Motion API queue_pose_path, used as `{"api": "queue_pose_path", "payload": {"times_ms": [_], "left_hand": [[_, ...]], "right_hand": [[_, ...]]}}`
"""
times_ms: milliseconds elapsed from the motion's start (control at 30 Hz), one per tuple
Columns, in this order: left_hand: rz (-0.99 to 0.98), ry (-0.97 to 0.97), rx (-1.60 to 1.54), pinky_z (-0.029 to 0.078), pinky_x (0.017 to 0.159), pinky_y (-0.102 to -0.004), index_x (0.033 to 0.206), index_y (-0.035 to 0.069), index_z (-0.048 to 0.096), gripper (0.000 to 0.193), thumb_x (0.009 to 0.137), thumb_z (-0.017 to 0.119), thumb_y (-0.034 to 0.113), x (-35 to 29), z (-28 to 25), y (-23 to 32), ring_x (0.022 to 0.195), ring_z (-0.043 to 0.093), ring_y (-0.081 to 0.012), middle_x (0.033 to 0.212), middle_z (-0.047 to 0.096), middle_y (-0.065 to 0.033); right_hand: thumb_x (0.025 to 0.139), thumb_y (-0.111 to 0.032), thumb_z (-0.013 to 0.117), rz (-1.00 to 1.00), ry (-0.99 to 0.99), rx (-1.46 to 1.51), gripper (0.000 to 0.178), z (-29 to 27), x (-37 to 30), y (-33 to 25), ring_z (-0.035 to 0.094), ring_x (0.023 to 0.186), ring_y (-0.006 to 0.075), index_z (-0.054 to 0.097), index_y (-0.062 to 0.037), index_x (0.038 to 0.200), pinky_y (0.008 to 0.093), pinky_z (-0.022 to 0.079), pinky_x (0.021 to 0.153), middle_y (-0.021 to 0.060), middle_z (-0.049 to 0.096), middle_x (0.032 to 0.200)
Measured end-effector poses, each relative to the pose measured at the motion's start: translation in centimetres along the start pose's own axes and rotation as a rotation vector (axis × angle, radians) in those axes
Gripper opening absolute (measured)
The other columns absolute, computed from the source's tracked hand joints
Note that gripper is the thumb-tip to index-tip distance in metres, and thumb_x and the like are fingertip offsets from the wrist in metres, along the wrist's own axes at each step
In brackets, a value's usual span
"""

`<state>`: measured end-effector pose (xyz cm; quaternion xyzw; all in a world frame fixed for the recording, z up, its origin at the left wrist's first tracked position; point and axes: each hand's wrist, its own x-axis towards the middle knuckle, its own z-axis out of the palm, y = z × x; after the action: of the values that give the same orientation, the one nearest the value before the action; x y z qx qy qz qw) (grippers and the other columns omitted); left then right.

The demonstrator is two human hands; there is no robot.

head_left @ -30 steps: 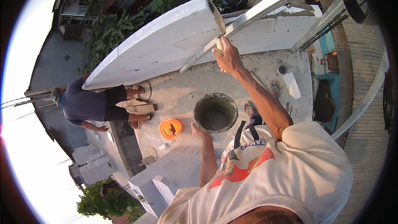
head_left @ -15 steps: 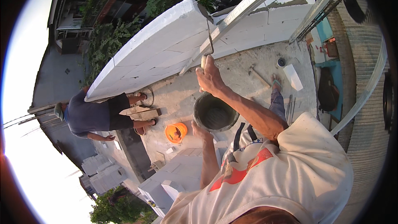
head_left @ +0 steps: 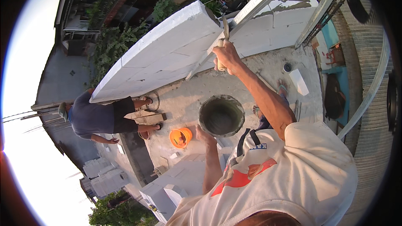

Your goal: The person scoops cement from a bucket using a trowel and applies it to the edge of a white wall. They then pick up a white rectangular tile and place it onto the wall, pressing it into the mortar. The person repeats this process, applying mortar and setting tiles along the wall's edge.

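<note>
Right grip (head_left: 227, 55) clasps trowel (head_left: 226, 27); left grip (head_left: 206, 136) holds bucket (head_left: 221, 101).

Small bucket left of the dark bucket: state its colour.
The small bucket is orange, best seen in the head view.

A round orange plastic bucket (head_left: 181, 138) stands just left of the left fingers (head_left: 200, 131); farther left are pale wooden boards (head_left: 150, 119) and a co-worker in a dark shirt and shorts (head_left: 94, 116). Right of the right fingers (head_left: 219, 52) sits a small black round container (head_left: 287, 67); well beyond, grey corrugated sheeting (head_left: 370, 79).
</note>
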<state>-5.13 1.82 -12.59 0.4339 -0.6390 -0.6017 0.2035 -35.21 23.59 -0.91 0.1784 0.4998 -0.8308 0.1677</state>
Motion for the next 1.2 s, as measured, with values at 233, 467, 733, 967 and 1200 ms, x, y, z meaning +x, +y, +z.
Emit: {"api": "queue_pose_path", "payload": {"times_ms": [233,467,733,967,1200], "left_hand": [[0.035,-0.053,0.056,0.057,0.082,-0.0402,0.110,-0.007,0.070,0.055,0.106,0.044,0.041,-0.1,-2.4,-2.5,0.094,0.068,-0.0232,0.105,0.070,-0.0150],[-0.013,-0.043,0.075,0.056,0.082,-0.0396,0.111,-0.006,0.069,0.053,0.107,0.045,0.041,-0.1,-2.5,-3.1,0.094,0.066,-0.0223,0.105,0.070,-0.0138],[0.020,-0.063,0.106,0.053,0.085,-0.0377,0.107,-0.004,0.069,0.049,0.106,0.047,0.040,0.0,-2.8,-3.6,0.096,0.063,-0.0199,0.102,0.068,-0.0101],[0.032,0.013,0.136,0.050,0.080,-0.0375,0.099,-0.003,0.069,0.043,0.105,0.051,0.035,-0.8,-0.5,-1.2,0.088,0.059,-0.0183,0.094,0.066,-0.0068],[0.251,0.000,0.259,0.039,0.064,-0.0363,0.077,-0.004,0.059,0.044,0.103,0.057,0.032,3.2,2.6,1.8,0.071,0.044,-0.0123,0.072,0.052,0.0001]], "right_hand": [[0.092,-0.011,0.063,0.023,-0.280,0.085,0.013,-2.7,3.8,-4.7,0.059,0.058,0.0156,0.053,-0.0030,0.095,0.0358,0.053,0.048,0.0069,0.052,0.077],[0.094,-0.011,0.061,-0.148,-0.280,-0.009,0.019,-0.7,-1.3,-4.2,0.058,0.051,0.0163,0.048,0.0005,0.103,0.0378,0.052,0.038,0.0074,0.054,0.080],[0.094,-0.013,0.062,-0.108,0.045,-0.014,0.031,3.1,5.5,1.7,0.061,0.053,0.0225,0.045,0.0056,0.113,0.0400,0.054,0.041,0.0158,0.060,0.083],[0.099,-0.025,0.062,-0.691,0.036,-0.442,0.050,2.7,2.1,14.2,0.064,0.060,0.0247,0.037,0.0019,0.133,0.0404,0.054,0.051,0.0155,0.060,0.083],[0.101,-0.034,0.063,-0.249,-0.508,-0.718,0.059,-11.5,-11.6,12.3,0.073,0.091,0.0333,0.051,0.0016,0.147,0.0422,0.057,0.085,0.0208,0.073,0.107]]}}
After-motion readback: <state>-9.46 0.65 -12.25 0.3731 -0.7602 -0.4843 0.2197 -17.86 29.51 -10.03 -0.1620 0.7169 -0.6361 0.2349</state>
